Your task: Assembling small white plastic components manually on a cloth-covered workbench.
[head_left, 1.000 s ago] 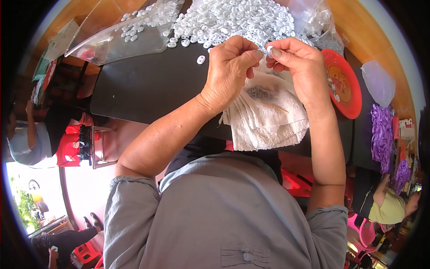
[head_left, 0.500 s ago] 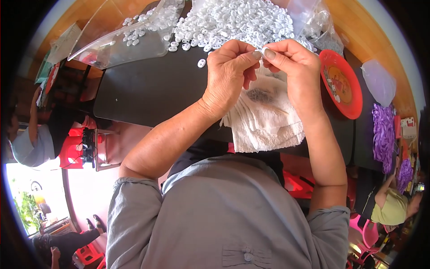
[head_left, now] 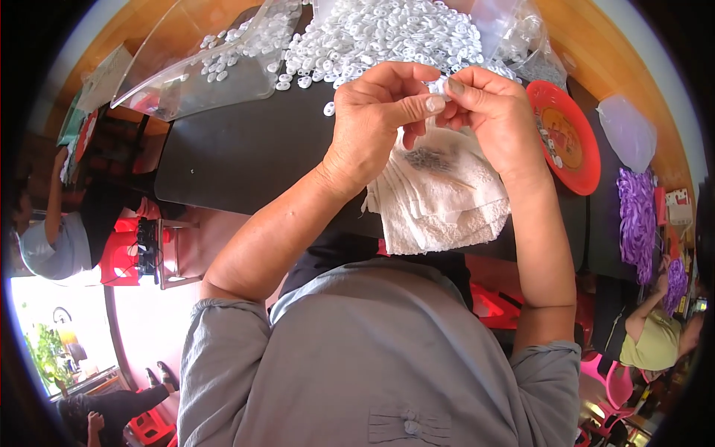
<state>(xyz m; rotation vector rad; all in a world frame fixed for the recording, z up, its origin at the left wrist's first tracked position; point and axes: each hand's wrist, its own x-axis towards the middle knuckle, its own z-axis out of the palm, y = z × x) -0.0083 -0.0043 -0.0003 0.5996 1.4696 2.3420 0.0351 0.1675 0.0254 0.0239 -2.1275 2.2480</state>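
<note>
The black counter (head_left: 246,156) carries everything here. Along its far edge spreads a heap of white two-holed pieces (head_left: 387,41), with a clear tub (head_left: 216,95) toward the far left corner, some more white pieces in or behind it. A pale towel (head_left: 439,216) laps the near edge, and a red plate (head_left: 586,160) with a few small pieces on it sits by the right edge. The left hand (head_left: 365,112) has thumb and index fingers apart; half a second ago their tips were pinched together. The right hand (head_left: 491,104) has its fingers closed on a small white piece (head_left: 439,86), above the counter between heap and towel. I judge the right hand now bears it alone, though any left-hand contact is too small to tell.
</note>
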